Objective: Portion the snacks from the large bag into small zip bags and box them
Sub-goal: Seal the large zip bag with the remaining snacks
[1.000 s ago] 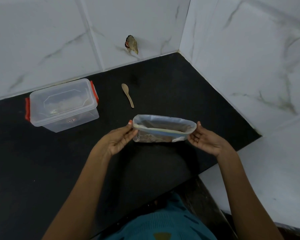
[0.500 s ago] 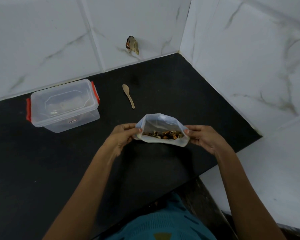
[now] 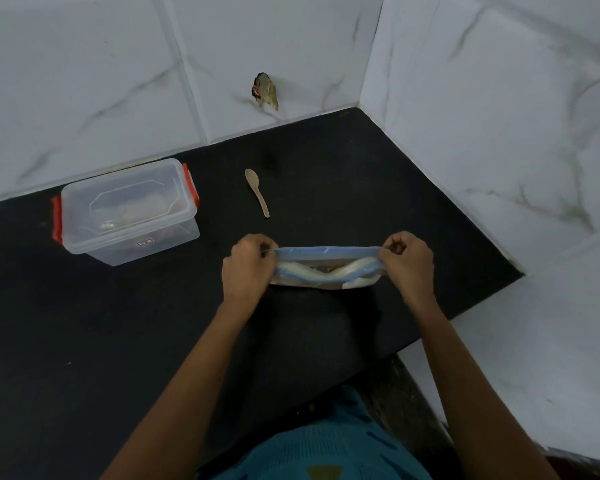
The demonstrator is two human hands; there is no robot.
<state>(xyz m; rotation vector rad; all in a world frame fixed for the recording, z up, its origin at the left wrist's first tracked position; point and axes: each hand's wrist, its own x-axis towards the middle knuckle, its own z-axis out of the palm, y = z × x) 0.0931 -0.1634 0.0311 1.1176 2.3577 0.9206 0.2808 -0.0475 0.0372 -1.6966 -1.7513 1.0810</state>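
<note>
1. The fingers (image 3: pixel 257 244) of the left hand (image 3: pixel 248 268) are curling inward and, with the thumb, pinching the left end of the top edge of a zip bag (image 3: pixel 326 251).
2. The fingers (image 3: pixel 397 241) of the right hand (image 3: pixel 409 263) are curling the same way and pinching the right end of that edge.
3. The zip bag is stretching sideways between the two hands. Its far blue lip is running straight and taut, while its near lip is waving loosely, so the mouth is gaping only a narrow slit.
4. Brown snack pieces (image 3: pixel 326 270) are showing through that slit, inside the bag.
5. Whether the bag is resting on the black counter (image 3: pixel 84 341) or hanging just above it cannot be told.
6. Beyond the bag, a little to its left, a wooden spoon (image 3: pixel 257 192) is lying on the counter, bowl pointing away.
7. Well to the left of the bag, a clear plastic box (image 3: pixel 125 209) is sitting with its lid on and red latches (image 3: pixel 57 220) at both ends; something pale is showing inside.
8. Farther beyond the bag, a white tiled wall (image 3: pixel 84 64) is rising from the counter, with a small brownish scrap (image 3: pixel 265 93) sticking to it.
9. Below the bag, at the near edge, both bare forearms are reaching in over a teal garment (image 3: pixel 326 452).
</note>
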